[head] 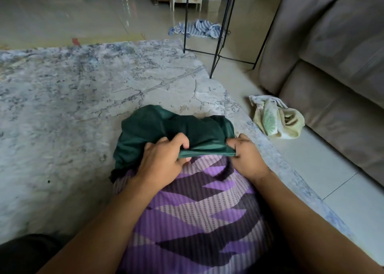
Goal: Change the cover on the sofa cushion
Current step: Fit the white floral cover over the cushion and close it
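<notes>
A cushion (pixel 199 207) with a purple, black and lilac zigzag pattern lies lengthwise in front of me on the rug. A dark green cover (pixel 166 126) is bunched up over its far end. My left hand (pixel 164 159) grips the near edge of the green cover, fingers curled over the fabric. My right hand (pixel 247 155) pinches the same edge at its right corner. The far end of the cushion is hidden inside the green cover.
A pale marbled rug (pixel 72 99) covers the floor. A crumpled cream and green cloth (pixel 274 118) lies on the tiles beside a beige sofa (pixel 332 70). Thin black metal legs (pixel 220 37) stand ahead, with a blue striped cloth (pixel 199 29) behind them.
</notes>
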A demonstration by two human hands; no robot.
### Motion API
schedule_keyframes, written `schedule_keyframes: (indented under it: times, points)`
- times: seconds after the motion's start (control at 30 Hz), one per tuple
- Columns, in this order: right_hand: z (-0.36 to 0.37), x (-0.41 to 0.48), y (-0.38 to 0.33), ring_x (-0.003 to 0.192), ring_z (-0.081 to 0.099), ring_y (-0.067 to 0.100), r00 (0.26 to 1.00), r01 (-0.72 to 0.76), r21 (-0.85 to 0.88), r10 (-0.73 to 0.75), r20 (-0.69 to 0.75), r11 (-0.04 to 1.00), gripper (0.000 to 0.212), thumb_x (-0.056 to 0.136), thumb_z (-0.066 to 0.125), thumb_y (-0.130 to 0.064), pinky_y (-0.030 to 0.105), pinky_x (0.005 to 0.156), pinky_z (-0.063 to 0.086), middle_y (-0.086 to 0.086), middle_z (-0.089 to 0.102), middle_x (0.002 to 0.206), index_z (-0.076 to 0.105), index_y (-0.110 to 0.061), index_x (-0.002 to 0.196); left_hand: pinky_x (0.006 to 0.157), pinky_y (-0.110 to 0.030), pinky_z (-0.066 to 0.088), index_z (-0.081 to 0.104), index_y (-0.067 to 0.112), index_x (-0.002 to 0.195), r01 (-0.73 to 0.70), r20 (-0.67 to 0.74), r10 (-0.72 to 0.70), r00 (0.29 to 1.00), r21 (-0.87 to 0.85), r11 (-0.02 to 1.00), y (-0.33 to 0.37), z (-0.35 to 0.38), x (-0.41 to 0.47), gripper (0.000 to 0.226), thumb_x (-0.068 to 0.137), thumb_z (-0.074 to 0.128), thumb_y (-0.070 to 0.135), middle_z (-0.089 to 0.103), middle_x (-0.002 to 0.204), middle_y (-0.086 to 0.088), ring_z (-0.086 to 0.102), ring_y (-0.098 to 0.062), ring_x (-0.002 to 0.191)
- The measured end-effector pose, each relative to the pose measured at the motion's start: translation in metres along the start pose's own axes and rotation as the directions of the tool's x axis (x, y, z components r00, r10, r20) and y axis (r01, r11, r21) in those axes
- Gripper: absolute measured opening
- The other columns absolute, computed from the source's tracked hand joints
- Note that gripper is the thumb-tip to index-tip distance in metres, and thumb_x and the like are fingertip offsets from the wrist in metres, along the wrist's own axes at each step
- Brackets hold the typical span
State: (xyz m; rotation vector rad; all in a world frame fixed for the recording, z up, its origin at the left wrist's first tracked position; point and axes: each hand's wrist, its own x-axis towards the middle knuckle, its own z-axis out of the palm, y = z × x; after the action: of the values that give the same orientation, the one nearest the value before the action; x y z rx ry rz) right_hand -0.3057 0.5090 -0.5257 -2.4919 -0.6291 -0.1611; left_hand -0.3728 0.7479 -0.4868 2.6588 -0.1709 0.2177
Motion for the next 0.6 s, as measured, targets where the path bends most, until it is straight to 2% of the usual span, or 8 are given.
schedule_keyframes:
  times: [0.07, 0.13, 0.2, 0.27, 0.33, 0.4, 0.5, 0.6]
  points:
    - [-0.005, 0.0, -0.012, 0.068, 0.038, 0.014, 0.995, -0.003, -0.042, -0.001, -0.098, 0.999, 0.056, 0.069, 0.066, 0.008, 0.026, 0.055, 0.03, -0.015, 0.039, 0.054, 0.032, -0.036, 0.059, 0.074, -0.038, 0.042, 0.044, 0.032, 0.094, -0.049, -0.087, 0.043, 0.995, -0.058, 0.997, -0.002, -0.003, -0.003, 0.042, 0.075, 0.076, 0.014, 0.059, 0.067, 0.006, 0.061, -0.025, 0.072]
    - [-0.011, 0.002, -0.017, 0.067, 0.042, 0.016, 0.986, -0.023, -0.06, 0.013, -0.164, 0.998, 0.053, 0.073, 0.069, 0.003, 0.028, 0.055, 0.03, -0.013, 0.04, 0.054, 0.033, -0.034, 0.061, 0.074, -0.04, 0.045, 0.046, 0.031, 0.092, -0.096, -0.16, 0.082, 0.984, -0.078, 0.992, -0.004, -0.008, -0.004, 0.05, 0.065, 0.076, 0.001, 0.059, 0.066, 0.005, 0.059, -0.025, 0.066]
    - [-0.015, 0.001, -0.01, 0.069, 0.045, 0.019, 0.985, -0.054, -0.005, 0.052, -0.162, 0.999, 0.047, 0.077, 0.07, -0.007, 0.03, 0.058, 0.034, -0.013, 0.044, 0.056, 0.035, -0.035, 0.062, 0.078, -0.04, 0.042, 0.05, 0.033, 0.096, -0.119, -0.16, 0.115, 0.98, -0.017, 0.993, -0.004, -0.011, -0.005, 0.054, 0.061, 0.076, 0.001, 0.062, 0.071, 0.008, 0.06, -0.022, 0.072]
    - [-0.015, -0.007, 0.002, 0.074, 0.05, 0.02, 0.988, -0.132, 0.066, 0.137, -0.068, 0.989, 0.032, 0.077, 0.067, -0.015, 0.031, 0.066, 0.039, -0.01, 0.053, 0.07, 0.043, -0.035, 0.071, 0.087, -0.04, 0.037, 0.053, 0.038, 0.104, -0.103, -0.113, 0.111, 0.987, 0.072, 0.992, -0.004, -0.013, -0.006, 0.051, 0.068, 0.074, 0.009, 0.065, 0.084, 0.012, 0.062, -0.018, 0.084]
    - [-0.013, -0.02, 0.015, 0.085, 0.052, 0.018, 0.971, -0.23, 0.158, 0.238, -0.035, 0.96, 0.024, 0.08, 0.068, -0.019, 0.023, 0.074, 0.04, -0.001, 0.056, 0.09, 0.048, -0.033, 0.086, 0.102, -0.041, 0.03, 0.051, 0.043, 0.113, -0.078, -0.077, 0.087, 0.993, 0.119, 0.99, -0.001, -0.012, -0.006, 0.049, 0.076, 0.07, 0.016, 0.062, 0.098, 0.013, 0.06, -0.016, 0.097]
    - [-0.012, -0.031, 0.023, 0.09, 0.048, 0.014, 0.924, -0.359, 0.321, 0.382, -0.01, 0.876, 0.03, 0.085, 0.074, -0.02, 0.015, 0.077, 0.038, 0.001, 0.048, 0.099, 0.046, -0.026, 0.093, 0.115, -0.049, 0.019, 0.047, 0.042, 0.122, -0.075, -0.069, 0.083, 0.994, 0.109, 0.991, 0.005, -0.012, -0.007, 0.054, 0.079, 0.067, 0.015, 0.053, 0.112, 0.008, 0.056, -0.017, 0.109]
    - [-0.013, -0.04, 0.024, 0.074, 0.048, 0.011, 0.909, -0.386, 0.569, 0.405, 0.1, 0.726, 0.02, 0.094, 0.064, -0.02, 0.024, 0.071, 0.04, -0.001, 0.051, 0.082, 0.049, -0.017, 0.082, 0.118, -0.061, 0.015, 0.044, 0.039, 0.127, -0.164, -0.073, 0.164, 0.984, 0.016, 0.986, 0.017, -0.013, -0.012, 0.056, 0.082, 0.067, 0.016, 0.039, 0.124, 0.005, 0.043, -0.018, 0.12]
    - [-0.012, -0.043, 0.027, 0.071, 0.049, 0.014, 0.925, -0.338, 0.634, 0.371, 0.086, 0.695, 0.024, 0.098, 0.051, -0.001, 0.029, 0.07, 0.041, 0.004, 0.054, 0.076, 0.049, 0.004, 0.075, 0.115, -0.055, 0.025, 0.044, 0.04, 0.129, -0.159, 0.011, 0.161, 0.987, -0.088, 0.983, 0.025, -0.009, -0.016, 0.044, 0.089, 0.06, 0.032, 0.048, 0.126, 0.011, 0.042, -0.017, 0.123]
